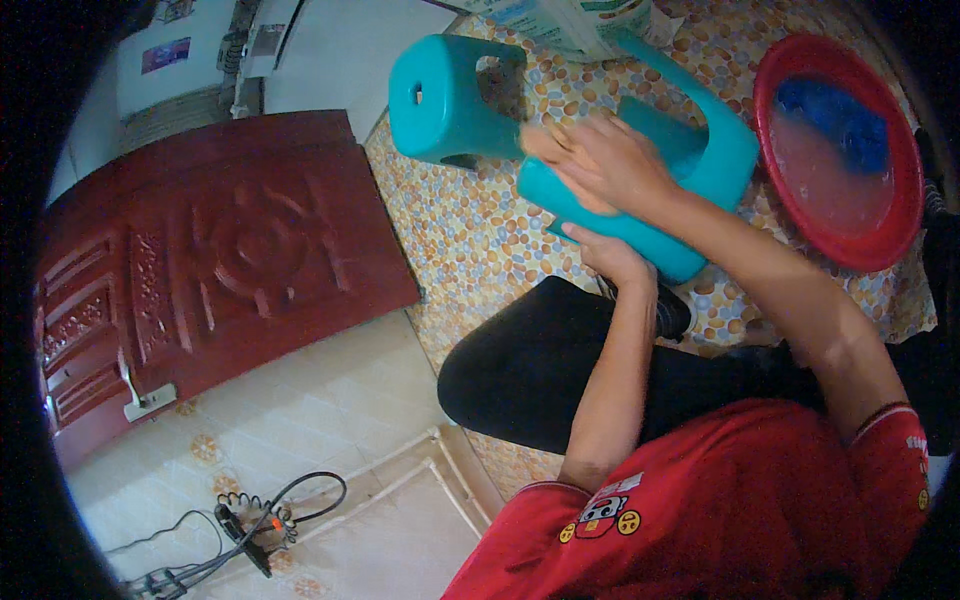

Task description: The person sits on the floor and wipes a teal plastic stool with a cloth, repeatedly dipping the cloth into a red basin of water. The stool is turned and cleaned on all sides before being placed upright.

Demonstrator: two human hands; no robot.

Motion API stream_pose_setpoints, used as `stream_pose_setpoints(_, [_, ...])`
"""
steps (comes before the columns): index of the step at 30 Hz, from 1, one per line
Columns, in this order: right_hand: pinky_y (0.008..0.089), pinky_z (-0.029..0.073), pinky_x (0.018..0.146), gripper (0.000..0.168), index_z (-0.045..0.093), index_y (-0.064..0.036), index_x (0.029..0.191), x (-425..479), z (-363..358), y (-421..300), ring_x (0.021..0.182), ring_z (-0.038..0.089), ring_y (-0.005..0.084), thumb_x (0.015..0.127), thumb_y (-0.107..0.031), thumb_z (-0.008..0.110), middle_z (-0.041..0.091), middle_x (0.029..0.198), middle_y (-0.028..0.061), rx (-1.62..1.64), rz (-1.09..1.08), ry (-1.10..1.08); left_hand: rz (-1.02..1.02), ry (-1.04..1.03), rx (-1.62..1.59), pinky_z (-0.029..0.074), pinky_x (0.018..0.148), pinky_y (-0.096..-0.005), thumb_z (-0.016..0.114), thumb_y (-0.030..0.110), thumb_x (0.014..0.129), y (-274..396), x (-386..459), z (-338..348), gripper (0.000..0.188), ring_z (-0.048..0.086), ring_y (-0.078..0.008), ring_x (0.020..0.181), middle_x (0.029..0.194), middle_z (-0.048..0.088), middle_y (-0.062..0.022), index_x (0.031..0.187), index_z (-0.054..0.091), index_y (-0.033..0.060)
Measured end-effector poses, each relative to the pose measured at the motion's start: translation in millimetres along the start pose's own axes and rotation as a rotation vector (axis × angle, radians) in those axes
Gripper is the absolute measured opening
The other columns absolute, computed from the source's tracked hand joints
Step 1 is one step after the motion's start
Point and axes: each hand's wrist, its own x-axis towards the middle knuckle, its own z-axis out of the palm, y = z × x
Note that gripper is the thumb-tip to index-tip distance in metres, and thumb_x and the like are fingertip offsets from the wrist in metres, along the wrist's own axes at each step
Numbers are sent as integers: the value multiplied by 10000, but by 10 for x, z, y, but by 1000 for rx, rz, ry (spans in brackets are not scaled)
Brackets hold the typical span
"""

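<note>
A turquoise plastic stool [731, 161] lies on its side before me, its legs pointing to the upper left. My left hand [616, 259] grips the near edge of one leg, thumb along it. Across that same leg lies my right hand [611, 161], its fingers blurred. Something tan or orange shows beneath the right palm, perhaps a cloth; the blur hides what it is. Just beyond the fingers, a second turquoise stool [421, 112] lies tipped over, with the hole in its seat facing left.
Right of the stools stands a red basin [765, 142] holding cloudy water and a blue cloth [844, 127]. A printed white bag or bucket [592, 30] is at the top. Left are a carved reddish-brown door [262, 240] and black cables [247, 525]. The floor [457, 247] is pebble-patterned.
</note>
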Motion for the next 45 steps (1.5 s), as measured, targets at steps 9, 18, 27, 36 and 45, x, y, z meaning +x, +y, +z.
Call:
stream_pose_setpoints(9, [418,398,762,226,572,-109,927,-949,-900,352,910,519,272,737,-217,629,559,929,90,-332,-166,76,-4,-132,-219,474,806,-384,333,371,976,-337,612,-88,485,578,-259,928,1087,579,-148,1147,524,-41])
stream_pose_setpoints(18, [323,423,790,262,552,2,981,-1180,-1256,1288,883,558,227,871,-232,586,591,924,141,122,423,480,1385,7,840,387,893,-450,477,274,929,-6,106,161,469,469,-420,1054,1288,382,-287,1256,407,-54])
stream_pose_setpoints(27, [322,443,786,353,547,-5,1033,-1259,-1095,1329,884,575,202,851,-300,612,617,953,130,285,608,497,802,-717,780,437,686,-441,544,429,870,4,-6,441,459,574,-396,792,894,592,-274,972,564,-19])
stream_pose_setpoints(36, [295,405,904,286,529,-1,1108,-696,-1681,535,1031,519,179,869,-145,590,558,1107,89,343,294,706,165,-815,31,414,573,-295,393,354,975,847,-324,408,412,481,-139,642,748,551,-54,831,525,-8])
stream_pose_setpoints(45, [452,384,911,432,586,-125,1122,-985,-1513,-165,1016,493,317,696,-129,661,538,1156,119,-386,-142,300,141,-765,-234,410,689,-331,319,354,995,509,-686,389,393,445,-129,726,773,441,-24,888,492,17])
